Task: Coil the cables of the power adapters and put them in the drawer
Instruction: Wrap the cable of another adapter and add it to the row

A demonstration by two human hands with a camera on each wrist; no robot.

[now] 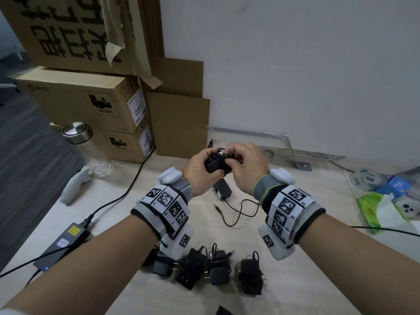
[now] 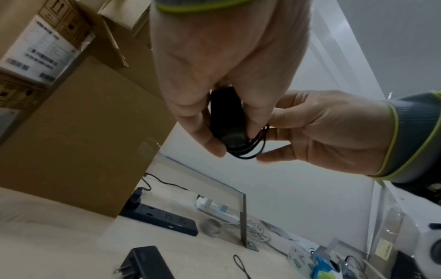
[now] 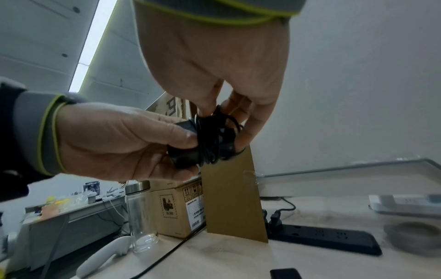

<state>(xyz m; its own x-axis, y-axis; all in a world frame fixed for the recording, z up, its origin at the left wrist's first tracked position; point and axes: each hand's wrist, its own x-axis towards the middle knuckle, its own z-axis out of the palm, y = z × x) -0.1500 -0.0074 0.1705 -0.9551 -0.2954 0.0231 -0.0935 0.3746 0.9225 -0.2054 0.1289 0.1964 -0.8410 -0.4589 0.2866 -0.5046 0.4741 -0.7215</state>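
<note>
We see left hand (image 1: 197, 170) clasping black power adapter (image 1: 212, 165) above table (image 1: 295, 269), prongs up-left — right hand (image 1: 247, 165) pinching its cable (image 3: 214, 136), wound round body. Four coiled adapters (image 1: 216, 269) lie in row near table's front edge; one uncoiled adapter (image 1: 223, 191) beneath hands.

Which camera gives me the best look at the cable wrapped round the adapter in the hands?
The right wrist view: the cable shows as several loops across the adapter, between the left hand and right hand. The left wrist view shows only a few strands at the adapter's lower end. In the head view the hands hide most of it.
</note>
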